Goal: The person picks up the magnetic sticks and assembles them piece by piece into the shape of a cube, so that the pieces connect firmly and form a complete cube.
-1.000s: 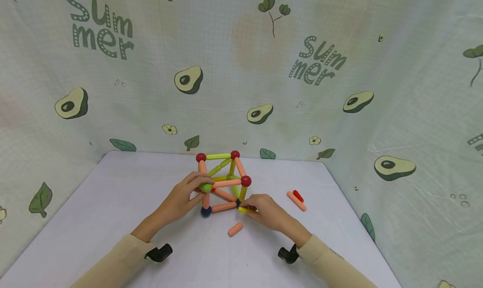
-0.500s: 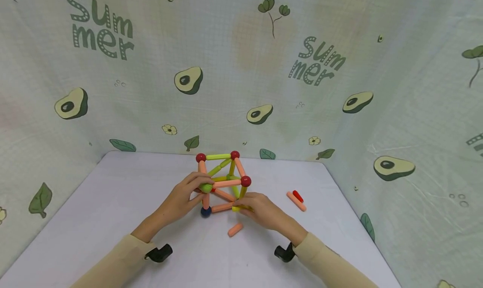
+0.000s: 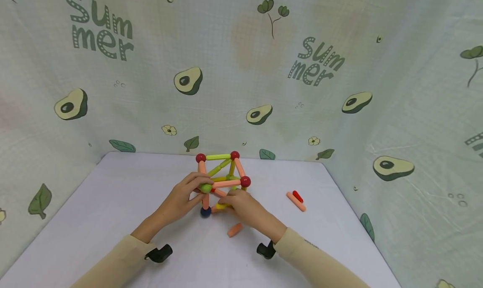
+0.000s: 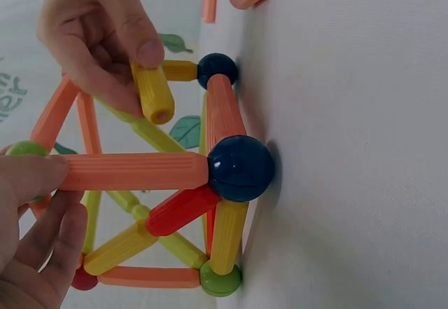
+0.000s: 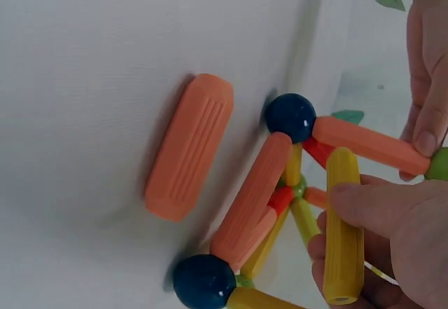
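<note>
A cube-like frame of magnetic rods and balls stands on the white table, with red balls (image 3: 245, 181) at upper corners and dark blue balls (image 4: 241, 169) at the bottom. My left hand (image 3: 188, 191) grips the green ball (image 3: 205, 188) at its upper front-left corner, thumb against the end of the upright orange rod (image 4: 136, 172). Between thumb and fingers my right hand (image 3: 249, 206) pinches a yellow rod (image 5: 344, 239). That rod is in front of the frame's near side, its tip apart from the balls in the left wrist view. The right hand hides the frame's lower right corner in the head view.
One loose orange rod (image 5: 189, 148) lies on the table just in front of the frame. Farther right rest another orange rod (image 3: 296, 201) and a short red rod (image 3: 298, 196). A printed cloth (image 3: 226, 70) hangs behind and at both sides.
My right hand has moved left with the yellow rod, from the frame's lower right corner to the middle of its near side. The left hand stays at the green ball.
</note>
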The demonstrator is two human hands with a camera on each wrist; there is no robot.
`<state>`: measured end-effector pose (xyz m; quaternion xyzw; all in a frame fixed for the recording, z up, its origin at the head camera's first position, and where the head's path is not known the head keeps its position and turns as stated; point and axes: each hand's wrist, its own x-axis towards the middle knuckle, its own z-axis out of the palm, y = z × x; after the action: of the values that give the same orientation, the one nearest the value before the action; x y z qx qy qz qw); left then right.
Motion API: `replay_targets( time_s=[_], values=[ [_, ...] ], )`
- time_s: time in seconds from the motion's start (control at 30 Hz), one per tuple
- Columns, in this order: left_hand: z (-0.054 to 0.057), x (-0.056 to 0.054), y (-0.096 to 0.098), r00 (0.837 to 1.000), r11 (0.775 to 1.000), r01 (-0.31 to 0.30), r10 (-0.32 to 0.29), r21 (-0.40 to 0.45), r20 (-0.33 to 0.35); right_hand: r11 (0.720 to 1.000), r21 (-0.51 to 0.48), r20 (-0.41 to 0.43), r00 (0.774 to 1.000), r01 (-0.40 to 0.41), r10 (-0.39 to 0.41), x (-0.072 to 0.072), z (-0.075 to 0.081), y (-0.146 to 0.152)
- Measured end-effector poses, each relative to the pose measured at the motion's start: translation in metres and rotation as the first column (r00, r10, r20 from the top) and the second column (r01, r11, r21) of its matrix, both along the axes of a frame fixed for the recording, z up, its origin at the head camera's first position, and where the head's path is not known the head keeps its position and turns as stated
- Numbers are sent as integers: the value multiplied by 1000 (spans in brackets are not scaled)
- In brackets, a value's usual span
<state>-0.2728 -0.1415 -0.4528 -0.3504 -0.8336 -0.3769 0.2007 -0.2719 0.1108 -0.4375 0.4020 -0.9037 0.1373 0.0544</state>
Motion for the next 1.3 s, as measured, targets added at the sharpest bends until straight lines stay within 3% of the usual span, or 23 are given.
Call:
replay_targets(
  time_s=[0.1, 0.2, 0.57, 0.8, 1.1, 1.23, 1.3],
  values=[
    [0, 0, 0, 1000, 1000, 2, -2, 6, 8, 999, 52, -87, 996, 11, -7, -3, -1, -10],
    [-1, -1, 0, 1000, 1000, 3, -3, 5, 8, 994, 101, -118, 993, 35, -23, -6, -2, -17],
    [0, -3, 0, 1000, 999, 29, -29, 18, -8, 997, 76, -64, 998, 1, 3, -14, -8, -22],
    [-1, -5, 0, 999, 999, 33, -33, 16, -18, 999, 2, -11, 999, 51, -51, -12, -7, -16],
    [0, -7, -4, 999, 1000, -4, 4, -4, -35, 971, -227, 31, 997, 72, -67, -6, -9, 2],
    [-1, -4, -5, 996, 997, -62, 59, -37, -71, 964, -250, 50, 995, 91, -81, -6, -8, 6],
    [-1, -1, -5, 985, 990, -124, 115, -64, -132, 960, -260, 68, 994, 103, -88, -5, -8, 7]
  ],
)
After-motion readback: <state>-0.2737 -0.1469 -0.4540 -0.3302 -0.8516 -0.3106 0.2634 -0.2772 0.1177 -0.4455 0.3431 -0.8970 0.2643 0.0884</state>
